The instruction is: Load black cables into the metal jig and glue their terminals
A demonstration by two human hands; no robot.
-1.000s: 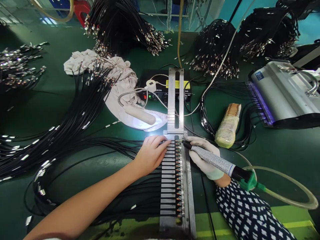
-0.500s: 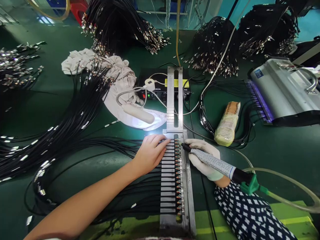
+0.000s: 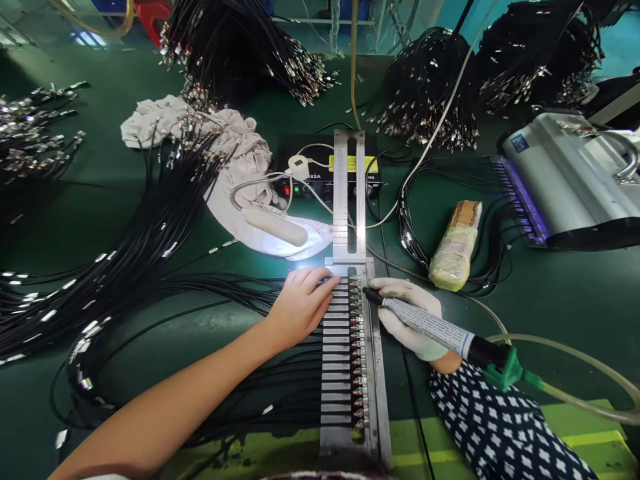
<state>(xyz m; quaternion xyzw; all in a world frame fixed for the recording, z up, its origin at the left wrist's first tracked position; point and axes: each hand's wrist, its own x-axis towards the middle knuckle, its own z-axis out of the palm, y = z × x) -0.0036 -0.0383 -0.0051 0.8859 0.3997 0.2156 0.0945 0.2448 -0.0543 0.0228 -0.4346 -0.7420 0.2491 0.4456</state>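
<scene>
My bare left hand (image 3: 300,307) lies over the top end of a slotted metal fixture (image 3: 336,395), fingers stretched out and resting on the uppermost black cables. Those cables (image 3: 240,293) run in from the left and sit side by side in the slots, their metal-tipped ends in a row along the right. In a white glove, my right hand (image 3: 410,313) is closed round a dispensing syringe (image 3: 430,323) with a printed label. Its black front end points left, close to the topmost cable ends; whether it touches them I cannot tell.
A lit white lamp (image 3: 275,227) lies on a pale cloth (image 3: 225,180). Behind the fixture stands a black control box (image 3: 310,177). Nearby are a wrapped block (image 3: 455,250), a silver machine (image 3: 575,180) glowing purple, and cable bundles (image 3: 430,87). An air hose (image 3: 590,407) trails from the syringe.
Both hands and the syringe hold nearly the same place. The background has shifted very slightly upward in the view.
</scene>
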